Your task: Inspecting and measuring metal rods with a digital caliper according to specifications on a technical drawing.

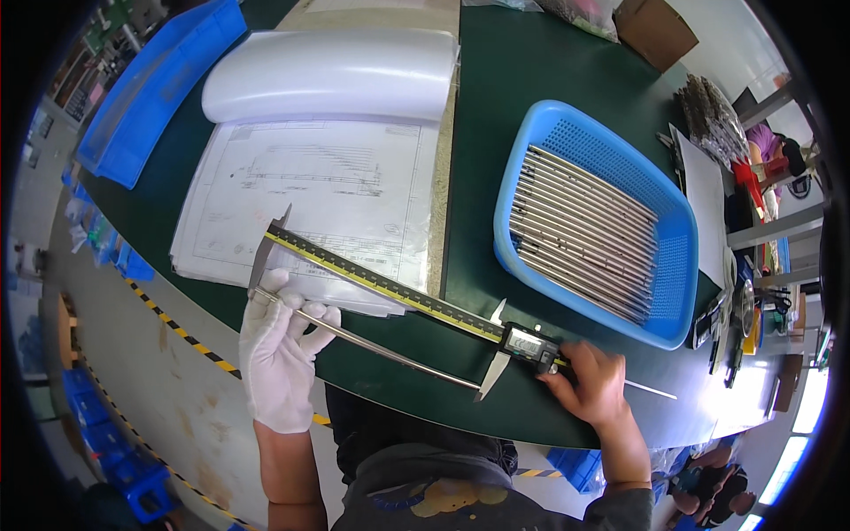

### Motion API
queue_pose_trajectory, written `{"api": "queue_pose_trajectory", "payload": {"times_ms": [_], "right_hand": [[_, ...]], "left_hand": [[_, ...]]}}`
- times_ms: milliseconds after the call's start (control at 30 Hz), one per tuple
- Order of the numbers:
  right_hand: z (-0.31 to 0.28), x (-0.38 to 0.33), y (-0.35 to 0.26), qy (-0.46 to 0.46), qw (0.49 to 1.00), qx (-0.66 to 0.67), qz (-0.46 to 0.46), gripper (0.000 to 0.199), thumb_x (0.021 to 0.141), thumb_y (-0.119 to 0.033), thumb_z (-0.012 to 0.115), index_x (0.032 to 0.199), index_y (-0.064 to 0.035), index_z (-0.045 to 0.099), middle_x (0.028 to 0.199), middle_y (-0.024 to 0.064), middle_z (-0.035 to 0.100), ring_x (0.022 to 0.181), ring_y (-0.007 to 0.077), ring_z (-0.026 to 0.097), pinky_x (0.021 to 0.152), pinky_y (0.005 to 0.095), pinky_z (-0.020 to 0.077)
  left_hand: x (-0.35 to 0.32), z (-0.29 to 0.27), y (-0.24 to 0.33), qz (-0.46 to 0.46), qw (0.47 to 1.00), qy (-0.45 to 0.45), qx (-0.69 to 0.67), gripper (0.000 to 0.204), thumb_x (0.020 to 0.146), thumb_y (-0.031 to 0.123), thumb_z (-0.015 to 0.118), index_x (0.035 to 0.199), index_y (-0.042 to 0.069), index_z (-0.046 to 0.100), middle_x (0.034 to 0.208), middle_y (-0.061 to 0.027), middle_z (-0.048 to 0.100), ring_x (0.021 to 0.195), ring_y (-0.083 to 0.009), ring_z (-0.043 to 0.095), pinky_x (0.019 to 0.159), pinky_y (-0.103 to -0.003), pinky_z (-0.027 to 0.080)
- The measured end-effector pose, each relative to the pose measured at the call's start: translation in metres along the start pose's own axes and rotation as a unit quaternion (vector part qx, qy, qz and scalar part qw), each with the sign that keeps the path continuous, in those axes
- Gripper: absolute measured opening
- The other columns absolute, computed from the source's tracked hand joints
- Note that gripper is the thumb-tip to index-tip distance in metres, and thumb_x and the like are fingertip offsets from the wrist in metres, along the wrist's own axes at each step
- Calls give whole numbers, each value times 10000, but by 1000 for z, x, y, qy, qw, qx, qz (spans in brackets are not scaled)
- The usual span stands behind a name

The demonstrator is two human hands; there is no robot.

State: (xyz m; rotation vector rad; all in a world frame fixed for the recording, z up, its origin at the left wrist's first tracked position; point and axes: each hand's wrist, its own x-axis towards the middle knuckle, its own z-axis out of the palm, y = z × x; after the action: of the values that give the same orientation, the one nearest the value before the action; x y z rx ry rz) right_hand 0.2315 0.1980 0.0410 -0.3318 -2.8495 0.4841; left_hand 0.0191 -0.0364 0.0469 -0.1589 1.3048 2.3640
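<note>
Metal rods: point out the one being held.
The single rod in the gloved left hand, set between the jaws of the digital caliper; the row of rods lies in the light-blue basket, touched by neither hand.

Caliper scale (387, 281): fine marks in black and yellow, with figures too small to read.
Caliper display (526, 343): dark digits on grey, blurred.
Drawing sheet (310, 199): printed lines, small notes and boxed tables, all too tiny to read.
Floor tape (181, 329): slanted yellow-and-black warning stripes.
</note>
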Motion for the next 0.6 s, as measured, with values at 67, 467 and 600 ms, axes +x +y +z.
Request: {"api": "queue_pose_trajectory", "payload": {"times_ms": [67,467,600], "right_hand": [[1,1,0,3,1000,-1,-2,343,707,-360,692,816,-59,569,611,71,528,468,263,527,403,336,394],[2,3,-2,-3,1000,-10,15,369,694,-426,685,753,-87,552,582,55,528,442,244,524,385,326,392],[7,1,-1,17,1000,-13,12,366,703,-430,673,752,-91,547,588,43,537,440,237,527,383,323,404]], "left_hand": [[0,0,1,0,1000,0,1,170,922,71,421,1071,40,497,789,-34,541,758,-151,578,788,-369,527],[3,-8,4,-17,998,-62,-25,244,909,66,408,1143,8,447,882,-69,539,857,-192,567,841,-388,495],[-3,-1,5,-49,998,-34,-33,364,891,67,379,1236,-46,356,1009,-154,514,962,-271,547,915,-417,446]]}}
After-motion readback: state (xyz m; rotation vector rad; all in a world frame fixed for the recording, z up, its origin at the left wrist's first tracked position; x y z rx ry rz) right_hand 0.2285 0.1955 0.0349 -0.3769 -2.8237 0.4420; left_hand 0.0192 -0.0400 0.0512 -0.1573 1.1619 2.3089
